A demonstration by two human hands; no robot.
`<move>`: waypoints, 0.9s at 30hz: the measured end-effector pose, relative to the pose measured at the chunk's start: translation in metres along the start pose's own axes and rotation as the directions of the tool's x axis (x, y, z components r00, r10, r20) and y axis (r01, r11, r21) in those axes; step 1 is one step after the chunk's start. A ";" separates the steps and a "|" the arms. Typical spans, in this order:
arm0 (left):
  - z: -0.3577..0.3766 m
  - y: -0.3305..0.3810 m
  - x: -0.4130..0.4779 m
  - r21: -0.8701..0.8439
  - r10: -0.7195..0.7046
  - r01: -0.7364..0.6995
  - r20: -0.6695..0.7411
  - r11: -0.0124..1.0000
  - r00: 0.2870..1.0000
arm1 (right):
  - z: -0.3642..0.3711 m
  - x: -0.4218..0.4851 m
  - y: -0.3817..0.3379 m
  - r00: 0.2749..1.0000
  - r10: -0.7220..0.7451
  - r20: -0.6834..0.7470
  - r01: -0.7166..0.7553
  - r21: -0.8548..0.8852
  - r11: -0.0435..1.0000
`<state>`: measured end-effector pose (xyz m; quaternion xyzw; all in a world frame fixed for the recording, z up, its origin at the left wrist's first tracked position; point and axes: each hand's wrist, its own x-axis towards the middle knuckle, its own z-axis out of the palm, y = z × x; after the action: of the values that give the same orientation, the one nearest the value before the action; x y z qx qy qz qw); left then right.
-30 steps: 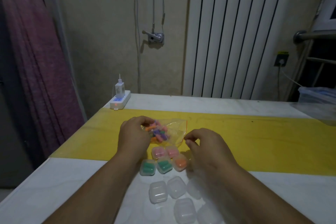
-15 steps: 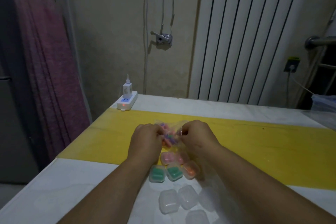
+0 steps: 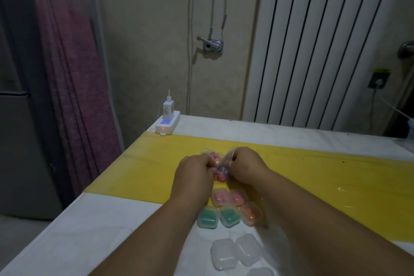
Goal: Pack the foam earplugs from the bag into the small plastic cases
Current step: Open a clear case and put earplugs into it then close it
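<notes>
A clear plastic bag [image 3: 218,164] of coloured foam earplugs lies on the yellow strip between my hands. My left hand [image 3: 194,175] grips its left side and my right hand [image 3: 245,167] pinches its right edge. Just in front of my hands stand filled cases: two pink cases [image 3: 229,197], two green cases [image 3: 218,217] and an orange case [image 3: 252,213]. Nearer me, empty clear cases [image 3: 235,252] stand shut on the white table; part of them is hidden by my right forearm.
The white table [image 3: 89,231] has a yellow strip [image 3: 336,175] across it. A white power strip with a charger [image 3: 168,122] sits at the far left corner. A curtain hangs left of the table edge; a radiator stands behind.
My right hand moved from the table onto the bag's right edge. Both hands now hold the bag close together. The camera view shifted a little to the left.
</notes>
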<state>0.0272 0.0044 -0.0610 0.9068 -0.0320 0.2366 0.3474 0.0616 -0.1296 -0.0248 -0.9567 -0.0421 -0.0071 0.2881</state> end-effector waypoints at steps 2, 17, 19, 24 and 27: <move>0.001 -0.001 0.000 -0.002 -0.005 0.005 0.002 1.000 1.000 | 0.003 0.003 -0.002 1.000 0.027 0.009 -0.027 0.012 1.000; -0.003 0.000 -0.001 0.028 -0.003 0.003 -0.009 1.000 1.000 | 0.002 0.006 0.009 0.993 -0.054 -0.105 0.063 0.083 0.995; -0.003 0.000 -0.001 0.017 -0.006 0.006 -0.011 1.000 1.000 | 0.001 0.005 0.013 0.994 -0.081 -0.075 0.086 0.065 0.994; -0.003 -0.001 -0.002 0.022 -0.010 0.010 0.000 1.000 1.000 | -0.011 -0.008 0.019 0.986 -0.166 -0.003 0.165 0.144 0.976; -0.003 -0.001 -0.002 0.029 -0.026 0.025 0.034 0.999 0.999 | -0.014 -0.012 0.023 0.979 -0.195 -0.055 0.202 0.202 0.958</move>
<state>0.0242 0.0067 -0.0602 0.9160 -0.0230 0.2169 0.3367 0.0515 -0.1578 -0.0261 -0.9122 -0.1335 -0.0482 0.3844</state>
